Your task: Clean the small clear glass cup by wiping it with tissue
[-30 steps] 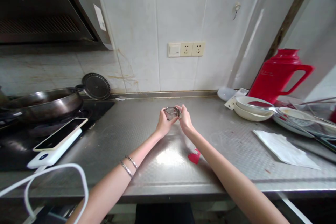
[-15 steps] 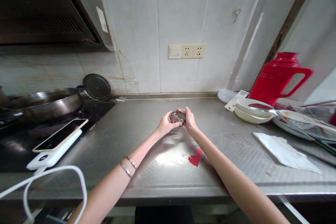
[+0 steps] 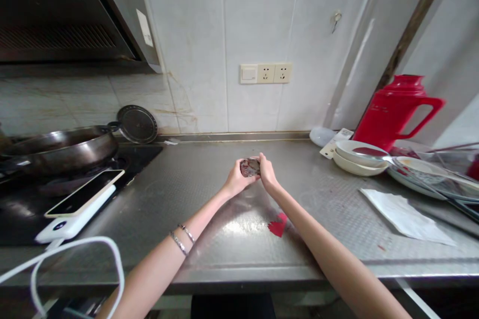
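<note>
small round object (image 3: 250, 167): sides part-hidden by left hand (image 3: 236, 178) and right hand (image 3: 267, 172), details too small to tell | range hood (image 3: 56, 10): cut off top and left

A small rounded thing (image 3: 249, 167) is held between the left hand (image 3: 236, 178) and the right hand (image 3: 268, 172). It is seen as dark greyish brown, with a glassy, see-through look and pale glints along its edge and across its face. Its outline is shown as roughly oval, wider than tall. Its left edge is gripped by the left hand, and its right edge is covered by the fingers of the right hand. Its face is turned toward the camera. It is held over the counter (image 3: 202, 179); whether its underside is touched by the counter cannot be told. Its exact kind cannot be made out.
</note>
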Tool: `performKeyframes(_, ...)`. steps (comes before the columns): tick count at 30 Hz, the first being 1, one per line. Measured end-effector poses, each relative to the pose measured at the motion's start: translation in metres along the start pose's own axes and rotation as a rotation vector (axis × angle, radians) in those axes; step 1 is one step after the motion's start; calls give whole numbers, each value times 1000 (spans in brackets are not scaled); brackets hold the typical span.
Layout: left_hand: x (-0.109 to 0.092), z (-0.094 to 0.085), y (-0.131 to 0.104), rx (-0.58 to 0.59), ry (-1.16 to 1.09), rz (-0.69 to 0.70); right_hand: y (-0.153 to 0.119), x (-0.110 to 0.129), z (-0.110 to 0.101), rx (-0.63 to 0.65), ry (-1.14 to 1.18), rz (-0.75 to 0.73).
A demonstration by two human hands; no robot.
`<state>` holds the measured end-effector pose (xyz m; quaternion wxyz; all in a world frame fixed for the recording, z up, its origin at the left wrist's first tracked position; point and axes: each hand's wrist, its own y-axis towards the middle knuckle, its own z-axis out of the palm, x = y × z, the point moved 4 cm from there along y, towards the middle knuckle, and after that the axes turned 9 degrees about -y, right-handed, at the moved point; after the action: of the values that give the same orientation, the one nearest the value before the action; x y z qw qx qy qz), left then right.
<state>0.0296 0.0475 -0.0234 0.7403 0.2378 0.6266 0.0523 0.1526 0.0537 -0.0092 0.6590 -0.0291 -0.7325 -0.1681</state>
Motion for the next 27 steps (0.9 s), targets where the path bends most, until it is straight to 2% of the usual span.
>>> performKeyframes(5, -12, -5, -2, -178, 178, 68, -10, 9, 9, 0, 23, -45)
performKeyframes(9, -17, -12, -4, -250, 233, 97, -17, 19, 10, 29, 1, -65)
performKeyframes(12, -16, -14, -2, -242, 149, 111, -20, 30, 4, 24, -80, -132)
performKeyframes(18, -18, -8, 1, -184, -44, 68, -24, 48, -13, -161, -200, -360)
performKeyframes(23, -27, -4, -1, -194, -65, 35, -21, 45, -14, -107, -206, -294)
performKeyframes(27, -31, -1, -4, -187, -89, 19, -12, 37, -15, -79, -98, -201)
